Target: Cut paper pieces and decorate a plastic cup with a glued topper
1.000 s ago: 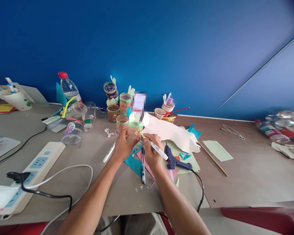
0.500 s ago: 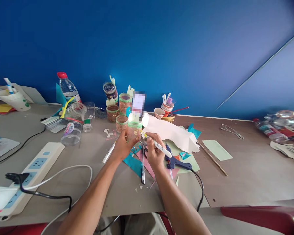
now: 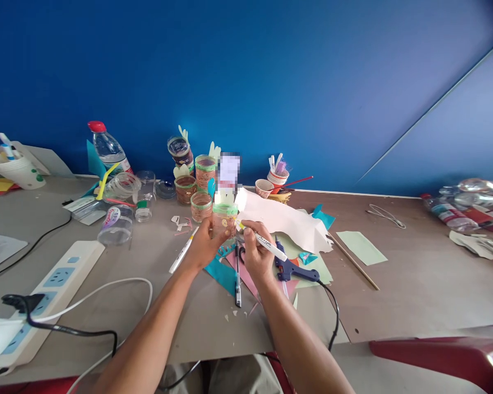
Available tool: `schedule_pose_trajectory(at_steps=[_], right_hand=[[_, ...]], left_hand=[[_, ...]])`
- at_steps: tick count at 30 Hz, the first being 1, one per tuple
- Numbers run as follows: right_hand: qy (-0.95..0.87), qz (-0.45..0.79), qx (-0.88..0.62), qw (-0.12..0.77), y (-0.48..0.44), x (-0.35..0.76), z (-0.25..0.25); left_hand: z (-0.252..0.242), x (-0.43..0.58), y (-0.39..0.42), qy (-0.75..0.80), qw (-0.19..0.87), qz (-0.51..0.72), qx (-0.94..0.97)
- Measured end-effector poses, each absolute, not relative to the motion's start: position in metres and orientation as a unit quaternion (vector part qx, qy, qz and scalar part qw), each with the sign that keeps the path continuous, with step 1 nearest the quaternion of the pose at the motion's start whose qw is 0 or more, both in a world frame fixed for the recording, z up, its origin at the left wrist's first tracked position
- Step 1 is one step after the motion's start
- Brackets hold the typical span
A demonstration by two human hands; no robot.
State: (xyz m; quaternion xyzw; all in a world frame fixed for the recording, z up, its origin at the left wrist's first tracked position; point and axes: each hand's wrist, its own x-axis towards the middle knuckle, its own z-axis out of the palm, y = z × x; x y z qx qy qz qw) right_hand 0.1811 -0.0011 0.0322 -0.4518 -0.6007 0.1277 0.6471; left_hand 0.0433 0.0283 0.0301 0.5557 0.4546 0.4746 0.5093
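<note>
My left hand is wrapped round a small clear plastic cup with a green rim, a brownish-pink body and a pale paper piece rising at its back. A small yellow oval mark shows on its side. In my right hand I grip a white acrylic marker with its yellow tip at the cup's right side. A second white marker sits by my left hand; whether that hand holds it too I cannot tell. Similar decorated cups stand just behind.
A blue hot glue gun, a black pen and coloured paper scraps lie near my right hand. White paper spreads behind it. A power strip and plastic bottles are at the left; a wooden stick lies to the right.
The whole view has shifted slightly, with things appearing a little further left. Both hands keep their holds, and the marker tip remains at the cup's side.
</note>
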Motion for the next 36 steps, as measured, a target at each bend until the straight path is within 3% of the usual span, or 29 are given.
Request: schedule_pose_trajectory(at_steps=[16,36], right_hand=[[-0.575,0.134,-0.461,0.662,0.002,0.184,0.03],[-0.525,0.232,-0.408,0.71,-0.002,0.184,0.035]], left_hand=[[0.03,0.044,0.029,0.418,0.543,0.487,0.542],[0.032,0.043,0.029,0.405,0.556,0.488,0.536]])
